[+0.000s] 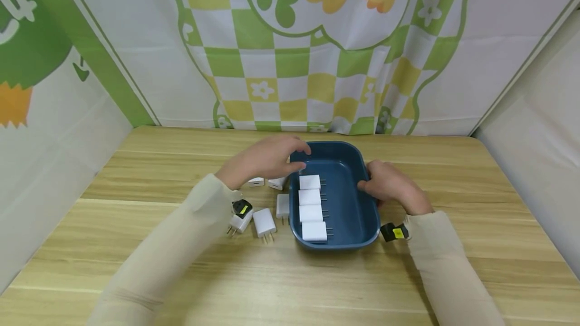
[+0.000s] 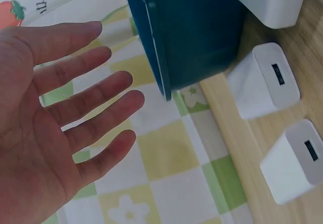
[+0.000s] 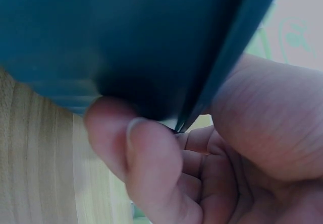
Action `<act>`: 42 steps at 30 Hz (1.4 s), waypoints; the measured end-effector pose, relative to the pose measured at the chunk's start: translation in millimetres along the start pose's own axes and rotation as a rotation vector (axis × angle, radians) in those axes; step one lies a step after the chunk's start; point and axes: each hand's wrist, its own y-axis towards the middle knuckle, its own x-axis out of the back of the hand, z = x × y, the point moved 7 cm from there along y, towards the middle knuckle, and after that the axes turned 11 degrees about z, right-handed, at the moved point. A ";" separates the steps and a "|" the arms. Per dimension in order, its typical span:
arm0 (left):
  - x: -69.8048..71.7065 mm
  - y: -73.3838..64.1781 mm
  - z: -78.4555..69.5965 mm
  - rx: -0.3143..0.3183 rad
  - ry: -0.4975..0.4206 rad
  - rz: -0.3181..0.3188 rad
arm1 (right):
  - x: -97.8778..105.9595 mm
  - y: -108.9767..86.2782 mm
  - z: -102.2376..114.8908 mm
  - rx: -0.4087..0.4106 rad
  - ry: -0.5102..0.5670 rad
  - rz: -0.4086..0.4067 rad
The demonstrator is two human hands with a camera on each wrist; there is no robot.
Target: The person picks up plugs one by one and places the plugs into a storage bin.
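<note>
A dark blue rectangular bin (image 1: pixel 346 197) stands on the table, with several white charger plugs (image 1: pixel 310 198) lined up along its left side, prongs pointing right. My right hand (image 1: pixel 390 185) grips the bin's right rim, thumb inside and fingers curled against the outer wall, as the right wrist view shows. Above the bin's far left edge is my left hand (image 1: pixel 274 157), its fingers spread and holding nothing. In the left wrist view that hand's palm faces the camera, apart from the bin wall (image 2: pixel 192 37).
More white charger plugs lie loose left of the bin, among them one with prongs toward me (image 1: pixel 264 222) and one close to the bin wall (image 1: pixel 283 206). The left sleeve and a wrist camera (image 1: pixel 243 209) overlap another. A patterned curtain (image 1: pixel 290 79) hangs behind the table.
</note>
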 end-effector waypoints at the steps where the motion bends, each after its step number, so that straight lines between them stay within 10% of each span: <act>1: 0.9 -2.3 1.9 0.004 -0.006 -0.012 | 0.0 0.0 0.1 0.002 0.000 0.000; 18: -2.3 -36.0 42.9 0.141 -0.072 -0.199 | -0.8 0.5 -0.4 -0.003 0.003 0.004; 42: -42.6 -55.1 86.6 0.322 -0.160 -0.070 | -1.6 0.4 -0.9 -0.003 0.019 0.003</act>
